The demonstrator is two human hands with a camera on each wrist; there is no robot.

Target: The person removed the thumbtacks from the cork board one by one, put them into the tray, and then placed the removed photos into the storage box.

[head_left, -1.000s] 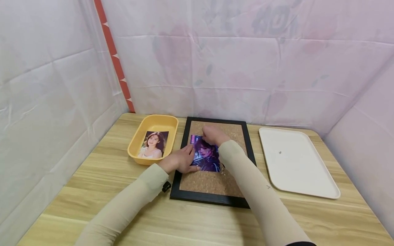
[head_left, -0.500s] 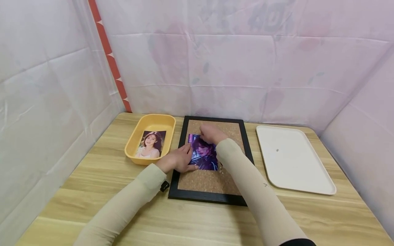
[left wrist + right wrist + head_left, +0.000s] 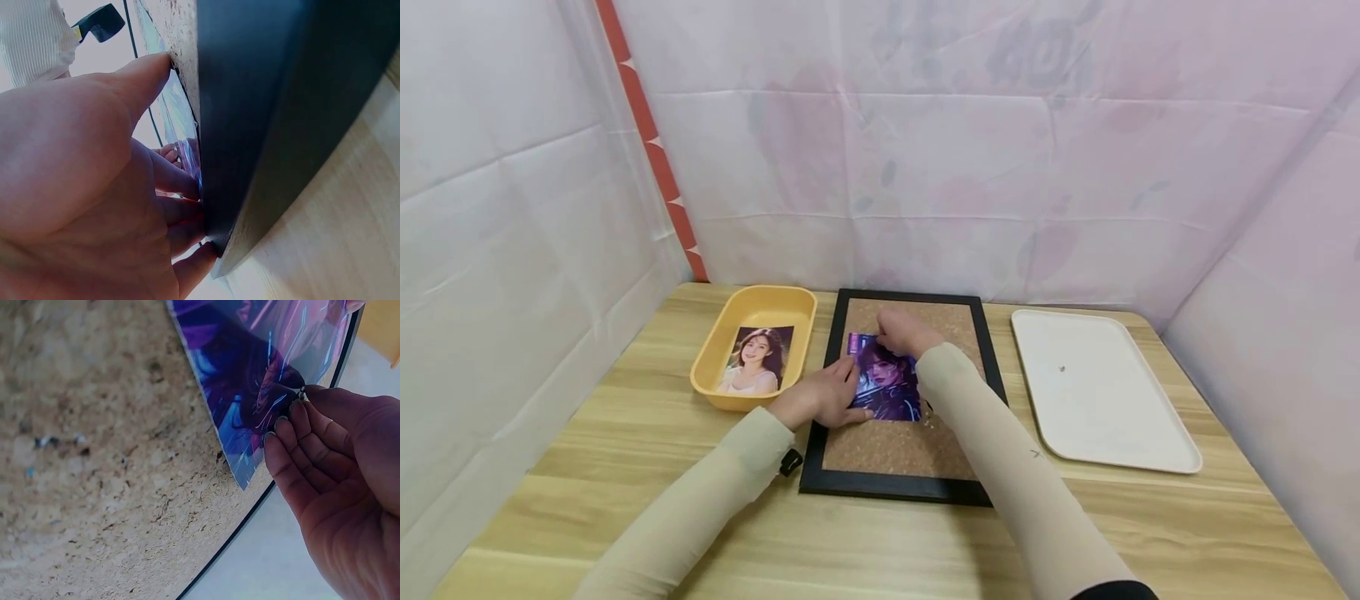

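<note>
Left hand [image 3: 820, 398], fingers relaxed and flat, presses the left edge of the glossy purple portrait photo [image 3: 887, 385] on the black-framed cork board [image 3: 895, 442], centre of the head view. Right hand [image 3: 904, 332] pinches a small metal pin [image 3: 302, 394] at the photo's top edge, seen upper right in the right wrist view. No writing is legible.

On my counter [image 3: 625, 467]: cork board [image 3: 910, 442] centre, photo [image 3: 887, 387] on it; tub [image 3: 756, 346] left, tray [image 3: 1105, 417] right.
</note>
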